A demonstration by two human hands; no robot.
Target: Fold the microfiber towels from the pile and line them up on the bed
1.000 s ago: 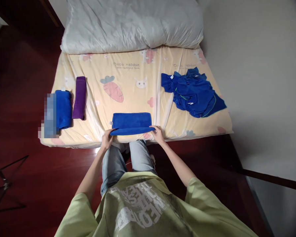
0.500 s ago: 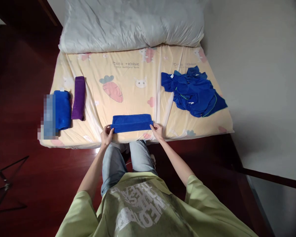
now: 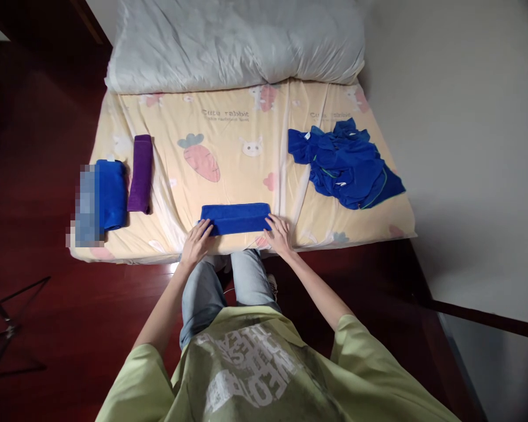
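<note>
A blue towel (image 3: 240, 218), folded into a long strip, lies flat near the front edge of the bed. My left hand (image 3: 197, 239) rests on its left end with the fingers stretched over the cloth. At the opposite end, my right hand (image 3: 280, 234) lies with fingers extended onto the towel's corner. Both hands are open and press from above. To the left lie a folded purple towel (image 3: 141, 174) and a folded blue towel (image 3: 113, 194). On the right is a crumpled heap of blue cloths (image 3: 349, 167) with green edging and white tags.
The bed (image 3: 233, 140) has a yellow sheet printed with carrots and rabbits. A rolled grey-white quilt (image 3: 237, 47) lies across its far side. A blurred patch (image 3: 88, 205) covers something at the left edge. A black metal stand (image 3: 11, 331) is on the floor at left.
Both hands have gone from pinching the towel's near corners to lying spread on its ends. My left hand has shifted slightly inward. The towel stays in place.
</note>
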